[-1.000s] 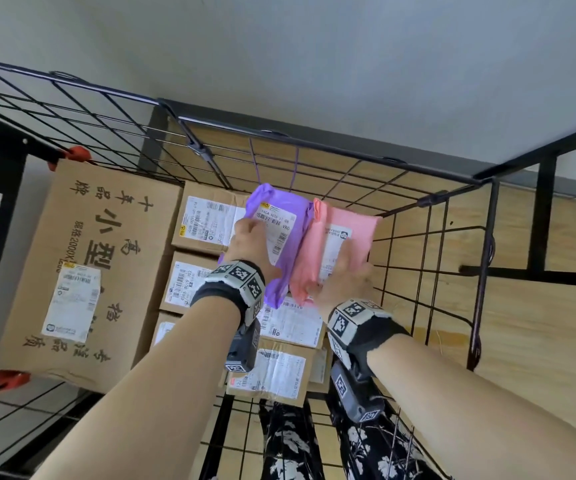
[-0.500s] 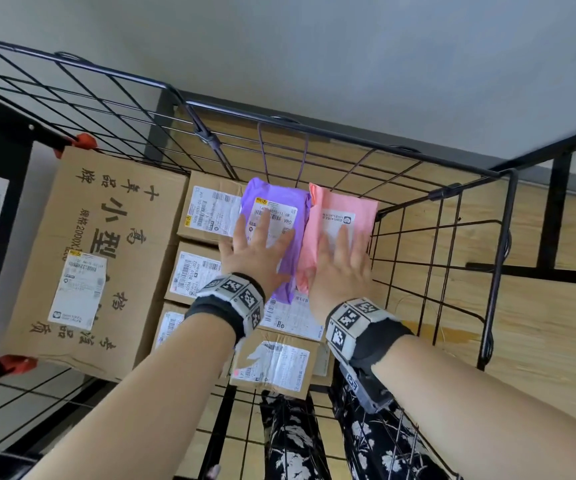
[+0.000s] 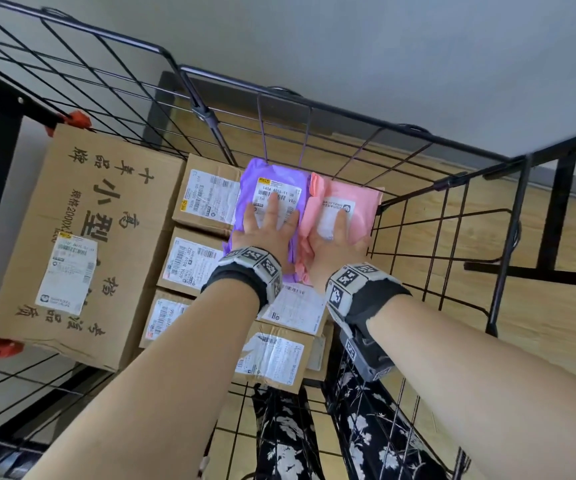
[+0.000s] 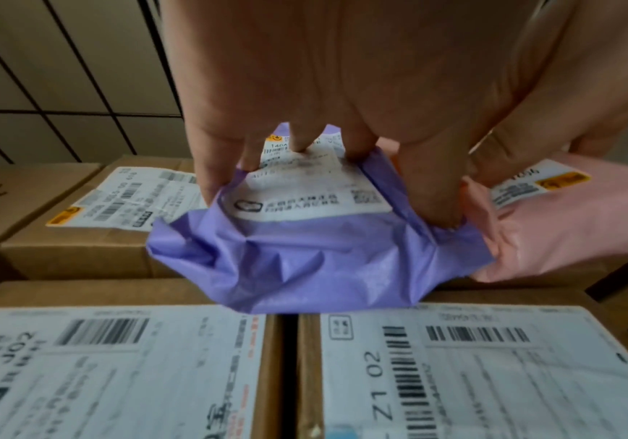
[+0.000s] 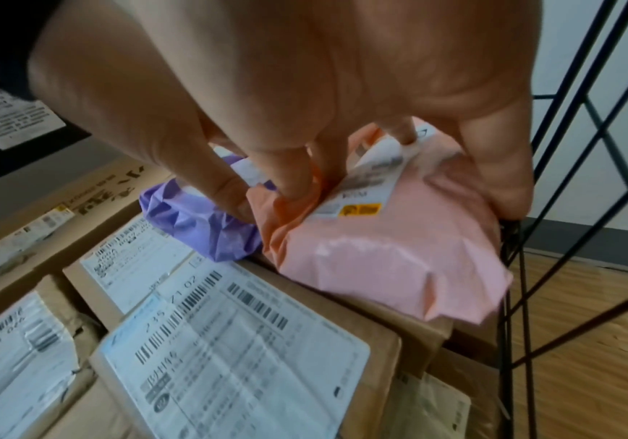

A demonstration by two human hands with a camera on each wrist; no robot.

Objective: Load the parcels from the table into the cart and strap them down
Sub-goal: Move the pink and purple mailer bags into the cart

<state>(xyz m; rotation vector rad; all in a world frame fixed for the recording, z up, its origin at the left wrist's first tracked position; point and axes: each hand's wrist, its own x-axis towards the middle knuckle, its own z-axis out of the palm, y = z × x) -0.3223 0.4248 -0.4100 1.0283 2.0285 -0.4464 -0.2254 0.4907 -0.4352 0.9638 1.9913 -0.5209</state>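
**2 soft mailers pressed flat on the boxes in the cart**

Far left in the head view: a large carton [image 3: 82, 244] with printed characters and a white label, leaning against the wire cart [image 3: 445, 188] wall. Just right of it, a column of 3 small labelled boxes [image 3: 193, 261], tops level, packed edge to edge.

Next, the purple mailer [image 3: 272, 188], lying label up across the box tops near the cart's far wall. Pressed onto it from above, the left hand [image 3: 269, 230]: fingers spread and fairly straight over the white label, nothing pinched. From the left wrist view, fingertips [image 4: 436, 208] dimpling the purple film, with 2 labelled boxes in the foreground below the mailer's crumpled near edge.

Touching the purple mailer's right edge, the pink mailer [image 3: 348, 206], also label up, in the cart's far right corner. Flat on top of it, the right hand [image 3: 338, 244], fingers extended, thumb side at the seam between the 2 mailers, little finger down at the mailer's outer edge against the wire wall, as seen from the right wrist view [image 5: 508, 190]. Neither mailer gripped; both simply held down.

Beyond the wire on the right: wood-look floor [image 3: 539, 323].
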